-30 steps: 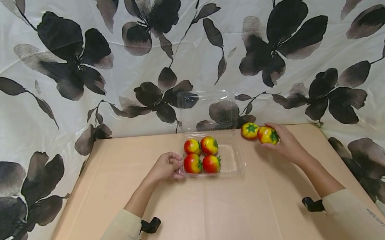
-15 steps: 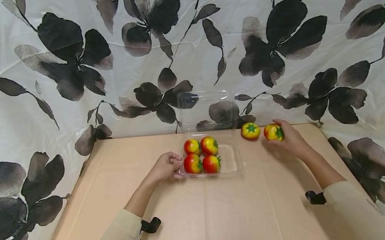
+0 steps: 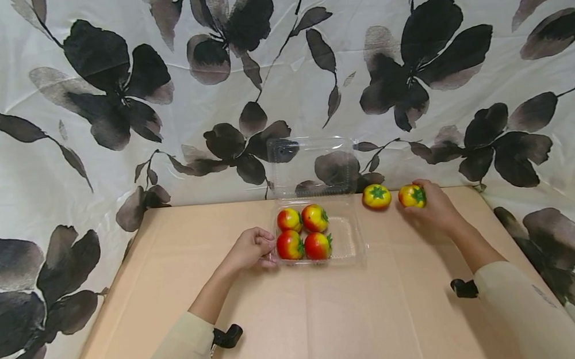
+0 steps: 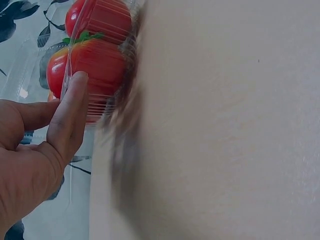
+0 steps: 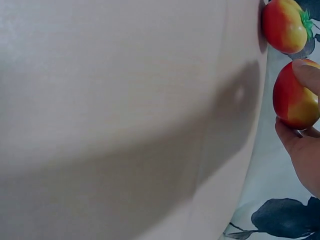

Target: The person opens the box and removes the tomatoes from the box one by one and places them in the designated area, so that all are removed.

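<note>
My left hand [image 3: 249, 249] pinches the left rim of a clear plastic clamshell container [image 3: 346, 237]; in the left wrist view, thumb and finger [image 4: 72, 112] are on either side of its wall. Several red-and-yellow tomato-like fruits [image 3: 317, 246] with green leafy tops sit in its left part, in two rows. At the back right of the board, my right hand [image 3: 437, 206] grips another such fruit [image 3: 411, 196] between thumb and fingers, also seen as a red-yellow fruit [image 5: 295, 97] in the right wrist view. A loose matching fruit [image 3: 376, 197] lies between container and right hand.
The container's transparent lid [image 3: 312, 165] stands raised at the back, against a floral cloth [image 3: 182, 109]. A tan board [image 3: 260, 332] lies under everything, its back edge just behind the fruits.
My right hand has moved right with its fruit, opening a gap to the loose one beside the container. The left hand keeps its hold on the rim.
</note>
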{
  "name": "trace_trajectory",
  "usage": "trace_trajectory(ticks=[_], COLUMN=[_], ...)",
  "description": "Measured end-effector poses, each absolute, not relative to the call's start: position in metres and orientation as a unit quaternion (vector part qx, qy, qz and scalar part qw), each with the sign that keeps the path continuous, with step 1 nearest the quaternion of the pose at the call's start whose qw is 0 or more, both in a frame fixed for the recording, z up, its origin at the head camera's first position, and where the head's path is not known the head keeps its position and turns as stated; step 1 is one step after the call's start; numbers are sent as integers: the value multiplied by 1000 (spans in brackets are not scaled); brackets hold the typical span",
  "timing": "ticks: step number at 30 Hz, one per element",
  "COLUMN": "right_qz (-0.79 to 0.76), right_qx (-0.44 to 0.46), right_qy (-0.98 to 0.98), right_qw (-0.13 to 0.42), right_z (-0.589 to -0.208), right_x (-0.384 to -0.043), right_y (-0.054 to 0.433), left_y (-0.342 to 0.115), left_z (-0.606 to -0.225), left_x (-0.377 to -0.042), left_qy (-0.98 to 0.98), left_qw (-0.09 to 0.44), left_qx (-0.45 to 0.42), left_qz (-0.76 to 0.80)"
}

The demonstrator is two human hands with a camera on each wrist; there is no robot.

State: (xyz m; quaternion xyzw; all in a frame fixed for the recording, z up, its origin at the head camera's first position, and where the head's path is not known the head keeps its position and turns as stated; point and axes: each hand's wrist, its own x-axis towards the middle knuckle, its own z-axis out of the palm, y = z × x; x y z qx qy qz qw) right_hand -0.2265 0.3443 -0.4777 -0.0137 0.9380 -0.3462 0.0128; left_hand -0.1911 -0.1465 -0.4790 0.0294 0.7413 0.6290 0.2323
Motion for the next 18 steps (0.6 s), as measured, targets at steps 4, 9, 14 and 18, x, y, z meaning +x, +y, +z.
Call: trace_trajectory(ticks=[4, 9, 14, 18], right_qz=[-325, -322, -334, -337], right_qx=[-8, 17, 36, 31], right_qy=[945, 946, 942, 941], right_qw=[20, 21, 17, 17], right_z=[-482, -486, -488, -489], right_x=[-233, -238, -241, -243], right_y=[346, 346, 345, 345], left_y=[-146, -145, -145, -145], left_z=[-479, -479, -479, -480], left_x=[-191, -191, -191, -192], left_qy=[742, 742, 744, 747], left_qw=[235, 235, 232, 232], left_qx=[27, 24, 27, 23], left_qz=[627, 627, 626, 623])
